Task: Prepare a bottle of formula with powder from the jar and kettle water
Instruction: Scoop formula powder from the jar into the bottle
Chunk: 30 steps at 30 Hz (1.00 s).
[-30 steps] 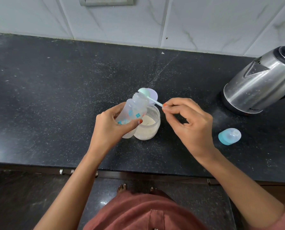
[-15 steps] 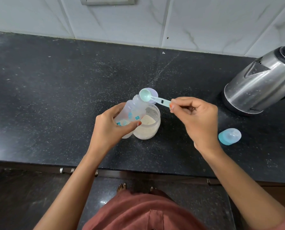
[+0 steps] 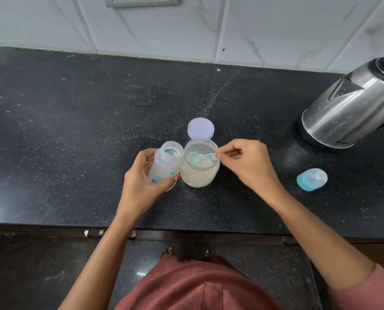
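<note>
On the dark speckled counter, a clear baby bottle with teal markings is gripped around its lower body by the left hand and is tilted slightly, its open neck dusted with powder. Just to its right, touching it, an open clear jar of pale powder is set upright. A teal scoop is pinched by its handle in the closed fingers of the right hand, with its bowl lowered into the jar's mouth over the powder. The jar's white lid is laid flat just behind the jar. A teal bottle cap is seen lying to the right, and a steel kettle is placed at the far right.
</note>
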{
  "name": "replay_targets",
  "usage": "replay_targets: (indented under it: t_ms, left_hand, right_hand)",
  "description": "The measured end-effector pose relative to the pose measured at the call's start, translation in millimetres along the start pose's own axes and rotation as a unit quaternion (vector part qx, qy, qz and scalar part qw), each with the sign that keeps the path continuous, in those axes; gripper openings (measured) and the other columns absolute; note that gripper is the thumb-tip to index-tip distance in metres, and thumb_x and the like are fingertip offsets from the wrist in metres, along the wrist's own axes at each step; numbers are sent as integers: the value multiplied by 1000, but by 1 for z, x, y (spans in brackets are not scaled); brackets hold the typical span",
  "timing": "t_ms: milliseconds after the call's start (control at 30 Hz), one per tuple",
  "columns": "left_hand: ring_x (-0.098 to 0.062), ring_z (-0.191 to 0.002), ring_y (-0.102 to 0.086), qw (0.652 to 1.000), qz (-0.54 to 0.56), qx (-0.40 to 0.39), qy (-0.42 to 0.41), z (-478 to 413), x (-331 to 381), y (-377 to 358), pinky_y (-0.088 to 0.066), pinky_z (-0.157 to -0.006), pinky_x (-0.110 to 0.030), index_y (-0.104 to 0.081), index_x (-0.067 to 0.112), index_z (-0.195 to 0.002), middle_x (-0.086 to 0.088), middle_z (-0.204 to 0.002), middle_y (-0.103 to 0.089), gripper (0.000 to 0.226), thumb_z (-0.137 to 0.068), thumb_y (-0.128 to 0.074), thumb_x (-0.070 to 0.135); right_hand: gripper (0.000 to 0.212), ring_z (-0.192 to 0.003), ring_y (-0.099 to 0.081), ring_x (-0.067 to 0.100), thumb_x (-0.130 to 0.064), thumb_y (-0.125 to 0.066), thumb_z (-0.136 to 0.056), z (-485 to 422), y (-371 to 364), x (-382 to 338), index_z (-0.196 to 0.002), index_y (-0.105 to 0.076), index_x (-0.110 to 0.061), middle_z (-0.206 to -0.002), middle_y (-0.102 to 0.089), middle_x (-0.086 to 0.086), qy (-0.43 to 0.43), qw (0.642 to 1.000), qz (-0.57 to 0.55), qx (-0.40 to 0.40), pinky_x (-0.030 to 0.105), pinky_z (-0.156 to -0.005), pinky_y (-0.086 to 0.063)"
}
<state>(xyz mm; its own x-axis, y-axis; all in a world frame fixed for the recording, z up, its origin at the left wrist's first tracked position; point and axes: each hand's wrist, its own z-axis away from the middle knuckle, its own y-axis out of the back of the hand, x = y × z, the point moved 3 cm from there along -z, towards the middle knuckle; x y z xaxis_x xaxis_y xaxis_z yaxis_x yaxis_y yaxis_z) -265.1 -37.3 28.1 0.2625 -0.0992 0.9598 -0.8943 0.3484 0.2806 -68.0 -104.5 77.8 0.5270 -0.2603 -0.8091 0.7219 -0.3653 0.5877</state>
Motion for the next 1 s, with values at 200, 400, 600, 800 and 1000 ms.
replay_targets:
  t_ms: [200, 400, 600, 800, 1000]
  left_hand:
    - [0, -99, -59, 1000, 21, -11, 8, -1, -4, 5, -49, -86, -25, -49, 39, -99, 21, -106, -60, 57, -51, -78, 35]
    - [-2, -100, -60, 999, 27, -33, -6, -5, -5, 12, -50, -88, -27, -49, 37, -99, 19, -107, -61, 58, -61, -85, 11]
    - [-7, -100, -62, 997, 50, -57, -18, -12, 3, 15, -51, -87, -32, -51, 36, -100, 13, -108, -64, 59, -51, -84, 33]
    - [-9, -99, -63, 995, 60, -58, -46, -25, 21, 16, -51, -89, -38, -51, 38, -98, 9, -106, -65, 56, -49, -77, 42]
    - [-10, -99, -64, 993, 72, -44, -86, -44, 55, 0, -51, -87, -38, -50, 37, -99, 9, -108, -64, 55, -51, -77, 42]
  right_hand:
    - [15, -77, -52, 9, -17, -59, -86, -11, -30, -6, -95, -70, -12, -93, -67, 2, 68, 977, 197, -32, 28, -69, -45]
    - [17, -95, -54, 13, -19, -56, -89, -13, -34, -4, -100, -68, -14, -105, -65, -2, 78, 962, 260, -16, 24, -68, -38]
    - [9, -81, -49, 5, -17, -63, -84, -10, -29, -3, -91, -66, -14, -97, -64, -2, 57, 977, 200, 38, 23, -68, -44]
    - [8, -67, -57, -1, -10, -69, -78, -7, -14, 3, -86, -68, -13, -78, -61, -10, -5, 996, 34, 82, 10, -64, -48]
    - [9, -63, -54, -9, -10, -69, -78, -3, 13, 13, -80, -67, -18, -71, -60, -16, -30, 994, -46, 91, 4, -60, -44]
